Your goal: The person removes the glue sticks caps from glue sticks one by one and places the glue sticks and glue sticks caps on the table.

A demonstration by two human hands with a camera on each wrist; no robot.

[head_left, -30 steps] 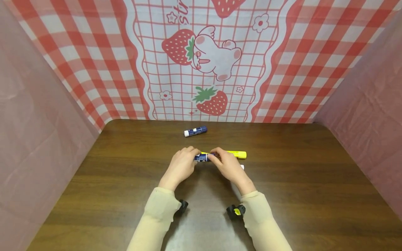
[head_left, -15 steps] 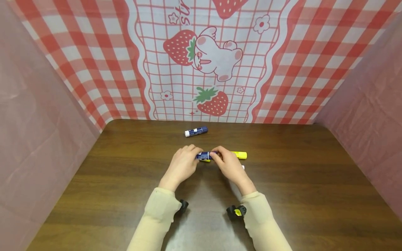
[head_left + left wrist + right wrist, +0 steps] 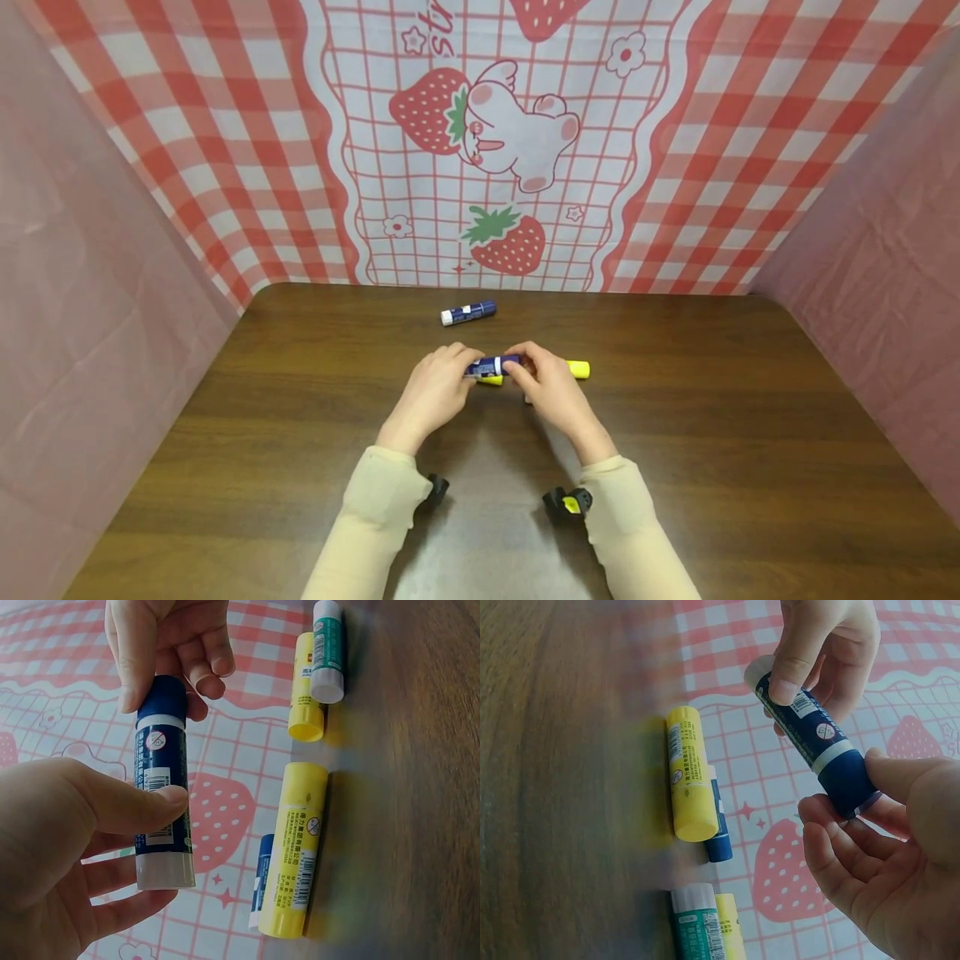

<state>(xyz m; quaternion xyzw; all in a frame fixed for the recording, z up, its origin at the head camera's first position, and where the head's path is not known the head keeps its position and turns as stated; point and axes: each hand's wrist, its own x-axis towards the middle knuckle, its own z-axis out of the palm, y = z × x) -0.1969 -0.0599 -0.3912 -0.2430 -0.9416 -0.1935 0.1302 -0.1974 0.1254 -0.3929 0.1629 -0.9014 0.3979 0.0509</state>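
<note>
A dark blue glue stick (image 3: 487,367) with a white band and white base is held between both hands over the table. My left hand (image 3: 429,392) grips its body, thumb along the label in the left wrist view. My right hand (image 3: 553,390) pinches the blue cap (image 3: 162,697) between thumb and fingers. The cap sits against the white band. Behind and below the hands lie a yellow glue stick (image 3: 294,847), another yellow one (image 3: 306,690), and a green glue stick (image 3: 328,652) with white ends. In the head view the right hand mostly covers the green one.
Farther back on the brown wooden table (image 3: 300,467) lies a second blue glue stick (image 3: 468,313). A strawberry-patterned checked cloth (image 3: 517,167) hangs behind the table, with pink cloths (image 3: 870,225) at both sides.
Both hands have risen and moved slightly away with the blue glue stick. More of the yellow glue stick under it shows between them, while the right hand covers more of the other yellow one.
</note>
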